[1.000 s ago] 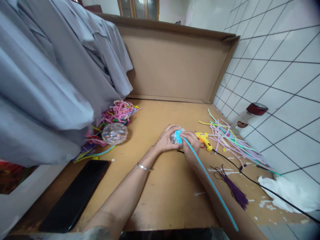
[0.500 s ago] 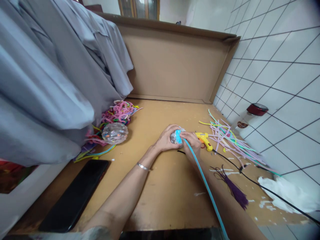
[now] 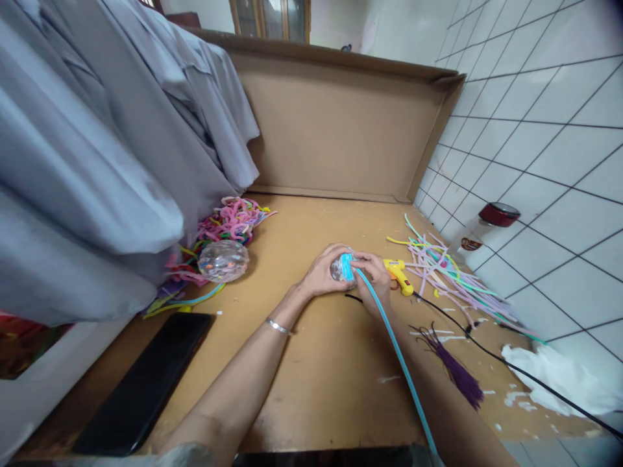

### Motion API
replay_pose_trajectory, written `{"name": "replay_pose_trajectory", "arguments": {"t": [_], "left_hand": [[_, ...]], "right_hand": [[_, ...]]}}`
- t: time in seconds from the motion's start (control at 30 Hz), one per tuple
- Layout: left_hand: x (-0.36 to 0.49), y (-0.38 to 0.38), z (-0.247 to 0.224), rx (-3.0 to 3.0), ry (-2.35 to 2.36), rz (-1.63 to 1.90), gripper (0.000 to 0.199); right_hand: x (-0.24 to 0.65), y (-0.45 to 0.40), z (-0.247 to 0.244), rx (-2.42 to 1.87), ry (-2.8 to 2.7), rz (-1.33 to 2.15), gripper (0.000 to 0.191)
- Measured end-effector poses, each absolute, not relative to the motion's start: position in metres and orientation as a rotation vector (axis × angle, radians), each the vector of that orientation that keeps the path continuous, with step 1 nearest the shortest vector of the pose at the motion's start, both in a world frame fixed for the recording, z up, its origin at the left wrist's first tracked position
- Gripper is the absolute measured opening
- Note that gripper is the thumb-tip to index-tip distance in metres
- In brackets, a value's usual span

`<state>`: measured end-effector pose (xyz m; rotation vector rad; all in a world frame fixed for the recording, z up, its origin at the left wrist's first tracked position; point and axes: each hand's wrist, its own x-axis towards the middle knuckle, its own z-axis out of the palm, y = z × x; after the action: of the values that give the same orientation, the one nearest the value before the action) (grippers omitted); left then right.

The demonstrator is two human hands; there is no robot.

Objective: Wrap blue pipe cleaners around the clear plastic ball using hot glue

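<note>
My left hand (image 3: 326, 272) is wrapped round a small clear container (image 3: 336, 268) from its left side. Bright blue pipe cleaner lies in rows across part of that container. In the fingers of my right hand (image 3: 374, 275) is the blue pipe cleaner (image 3: 396, 344), pressed against the container's right side. Its long free end runs down over my right forearm to the table's front edge. Just right of my right hand lies a yellow glue gun (image 3: 402, 279), its front partly hidden. My fingers cover much of the container.
On the left, a clear ribbed container (image 3: 224, 261) sits by tangled pipe cleaners (image 3: 238, 217) and a black phone (image 3: 146, 383). On the right are straight pipe cleaners (image 3: 452, 279), a jar (image 3: 479, 230), a purple tassel (image 3: 452, 370), a black cord (image 3: 516, 366) and white tissue (image 3: 549, 376).
My right fingers have shifted slightly on the blue pipe cleaner, and its free end has swung a little to the left. My left hand keeps its hold on the container.
</note>
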<state>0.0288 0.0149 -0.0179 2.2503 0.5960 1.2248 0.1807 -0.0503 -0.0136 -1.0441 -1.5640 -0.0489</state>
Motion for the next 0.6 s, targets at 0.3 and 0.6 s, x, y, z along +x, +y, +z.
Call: {"name": "replay_pose_trajectory", "arguments": {"t": [0.3, 0.6], "left_hand": [[0.029, 0.015, -0.018, 2.255, 0.576, 1.234, 0.066], [0.030, 0.017, -0.021, 2.252, 0.544, 1.277, 0.065]], "right_hand": [[0.180, -0.053, -0.007, -1.083, -1.603, -0.067, 0.010], [0.172, -0.066, -0.001, -1.154, -1.556, -0.173, 0.015]]}}
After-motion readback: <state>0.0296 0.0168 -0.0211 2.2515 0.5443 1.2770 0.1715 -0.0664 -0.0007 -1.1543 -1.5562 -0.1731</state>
